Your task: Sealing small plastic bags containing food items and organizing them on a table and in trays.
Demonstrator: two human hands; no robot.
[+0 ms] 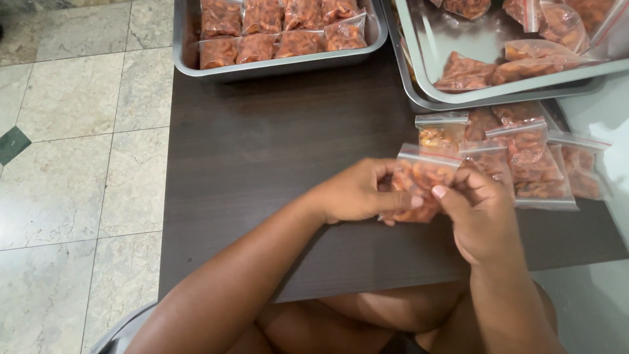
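Small clear zip bag [419, 182] of orange-red pieces sits at centre frame above the dark tabletop [262, 151], pinched between left hand [357, 193] and right hand [481, 213], both closed on it; judged step: pressing the red-striped seal shut, which needs an even pinch along the strip. Loose filled bags [537, 164] crowd the right; packed tray [275, 65] upper left, second tray [458, 46] upper right.

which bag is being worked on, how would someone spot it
Start at the dark table, below the metal trays. Near its front edge, the left hand and right hand hold one small clear bag of orange pieces. It alone is lifted; the other bags lie flat to its right.
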